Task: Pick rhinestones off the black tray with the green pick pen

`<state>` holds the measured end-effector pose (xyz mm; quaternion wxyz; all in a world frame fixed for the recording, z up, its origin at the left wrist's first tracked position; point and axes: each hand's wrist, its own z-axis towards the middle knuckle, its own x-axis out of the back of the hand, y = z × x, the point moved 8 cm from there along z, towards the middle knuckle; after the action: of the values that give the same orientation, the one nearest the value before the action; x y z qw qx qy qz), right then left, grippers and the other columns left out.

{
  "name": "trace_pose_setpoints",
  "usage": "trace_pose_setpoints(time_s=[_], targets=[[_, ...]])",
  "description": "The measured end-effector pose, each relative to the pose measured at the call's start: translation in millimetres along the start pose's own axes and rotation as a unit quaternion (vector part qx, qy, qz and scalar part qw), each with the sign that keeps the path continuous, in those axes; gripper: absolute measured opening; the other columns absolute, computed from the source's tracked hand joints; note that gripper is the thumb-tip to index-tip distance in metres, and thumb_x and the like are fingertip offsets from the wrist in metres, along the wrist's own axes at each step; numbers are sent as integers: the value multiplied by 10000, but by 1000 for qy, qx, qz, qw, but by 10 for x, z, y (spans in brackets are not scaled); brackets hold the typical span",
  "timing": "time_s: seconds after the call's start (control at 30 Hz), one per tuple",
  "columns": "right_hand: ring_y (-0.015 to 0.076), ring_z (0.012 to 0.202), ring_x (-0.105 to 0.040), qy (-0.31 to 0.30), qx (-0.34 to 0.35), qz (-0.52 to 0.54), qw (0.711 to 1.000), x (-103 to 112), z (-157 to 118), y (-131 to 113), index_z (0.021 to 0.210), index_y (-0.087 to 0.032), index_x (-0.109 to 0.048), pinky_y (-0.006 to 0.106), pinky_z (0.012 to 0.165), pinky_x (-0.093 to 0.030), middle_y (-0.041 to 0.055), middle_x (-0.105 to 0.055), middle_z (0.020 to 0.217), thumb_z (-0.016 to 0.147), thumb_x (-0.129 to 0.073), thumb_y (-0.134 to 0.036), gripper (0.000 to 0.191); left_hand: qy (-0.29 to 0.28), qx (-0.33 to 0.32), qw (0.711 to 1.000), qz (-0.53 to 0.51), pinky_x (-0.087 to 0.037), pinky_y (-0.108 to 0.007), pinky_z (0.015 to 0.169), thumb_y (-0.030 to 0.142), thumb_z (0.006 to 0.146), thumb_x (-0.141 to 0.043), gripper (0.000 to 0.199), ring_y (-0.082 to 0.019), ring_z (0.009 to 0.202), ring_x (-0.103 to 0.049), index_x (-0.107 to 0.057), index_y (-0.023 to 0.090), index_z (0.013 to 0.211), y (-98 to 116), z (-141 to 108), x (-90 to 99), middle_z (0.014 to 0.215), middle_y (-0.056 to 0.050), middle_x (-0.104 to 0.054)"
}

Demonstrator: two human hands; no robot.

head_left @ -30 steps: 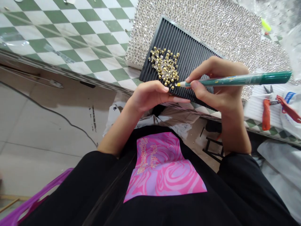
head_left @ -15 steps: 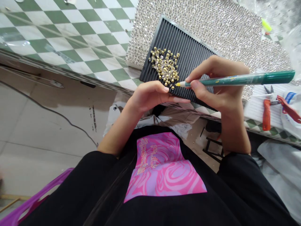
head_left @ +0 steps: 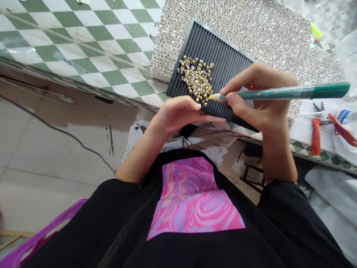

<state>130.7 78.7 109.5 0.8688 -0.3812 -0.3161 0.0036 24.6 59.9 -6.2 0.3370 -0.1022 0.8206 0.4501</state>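
My left hand (head_left: 178, 113) grips the near left edge of a black ridged tray (head_left: 220, 50), thumb on top and fingers beneath. Small gold-backed rhinestones (head_left: 196, 80) lie in a loose pile on the tray's left part. A green pen-like tool (head_left: 295, 92) is pinched in my right hand (head_left: 262, 95) over the tray's right side. Its yellow tip is at the lower right edge of the pile, close to a few stones. Whether the tip touches a stone is too small to tell.
Behind the tray lies a sheet covered in sparkling stones (head_left: 237, 22). Red-handled pliers (head_left: 316, 136) and a plastic bag (head_left: 344, 123) are at the right. The green-and-white checkered table (head_left: 117, 48) extends left; its front edge runs below the tray.
The tool's tip has shifted slightly up in my right hand, nearer the pile's edge. Some stones by the tip sit a little differently. My left hand keeps its hold on the tray.
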Motion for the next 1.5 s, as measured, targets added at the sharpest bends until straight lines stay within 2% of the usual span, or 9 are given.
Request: trace_pose_setpoints(time_s=[0.17,0.37,0.5,0.67,0.77,0.87,1.03,1.3,1.5], targets=[[145,649,-616,-38,-91,-13,995,-55,12,155,775,-283,-668,284,586,-542,-28,-674,745,869,-744,-434,194,0,-14,1000,-3,-424,-495,1136,24,773,-241,445,-303,1502,-370,-656,80,921,5,4,28,1043,-2,-740],[136,637,-636,-5,-31,-14,999,19,-3,67,817,-290,-692,285,572,-539,-52,-701,790,872,-747,-289,78,-34,-29,999,-25,-507,-493,1084,47,772,-289,417,-306,1393,-543,-665,83,948,19,-4,-9,1017,-29,-757],[108,679,-689,69,-13,9,997,225,-127,71,901,-244,-722,236,552,-508,-48,-722,836,914,-686,-223,43,-14,-24,1000,-13,-505,-496,1077,24,785,-251,423,-311,1371,-561,-654,81,905,9,3,0,1004,-15,-741],[105,595,-660,230,-23,-17,973,731,-494,270,870,-186,-752,250,513,-525,-23,-681,733,836,-731,-244,71,37,-47,998,-10,-484,-580,1081,20,796,-314,258,-372,1318,-598,-523,117,679,8,12,114,862,-22,-675],[97,524,-599,311,-20,-49,949,1032,-789,407,826,-184,-742,268,473,-516,-15,-629,696,776,-736,-309,136,48,-45,998,-9,-472,-589,1096,33,791,-358,219,-369,1305,-608,-542,131,724,-10,13,150,874,-12,-670],[93,512,-568,351,-46,-86,931,1198,-1034,516,782,-179,-714,267,471,-499,-14,-601,666,734,-703,-314,144,42,-50,998,-6,-477,-568,1110,74,780,-427,182,-365,1307,-608,-588,148,819,-13,9,172,902,-12,-690],[107,601,-582,352,-68,-173,917,1181,-1232,474,721,-153,-713,245,514,-472,17,-644,665,707,-665,-239,99,10,-58,998,1,-494,-562,1111,151,735,-585,154,-382,1238,-656,-596,178,886,-26,15,226,965,-35,-734],[107,623,-613,297,-63,-213,929,1081,-1287,500,774,-155,-743,247,570,-422,12,-688,692,763,-671,-197,84,-10,-75,997,-3,-533,-576,1048,154,695,-592,83,-360,1081,-718,-529,191,654,4,19,211,824,-15,-717],[120,634,-636,274,-100,-238,926,1037,-1266,507,793,-157,-743,264,580,-466,4,-706,715,813,-669,-268,135,-13,-77,997,23,-489,-574,1108,186,750,-621,135,-371,1194,-675,-530,185,649,2,10,217,926,-27,-735]])
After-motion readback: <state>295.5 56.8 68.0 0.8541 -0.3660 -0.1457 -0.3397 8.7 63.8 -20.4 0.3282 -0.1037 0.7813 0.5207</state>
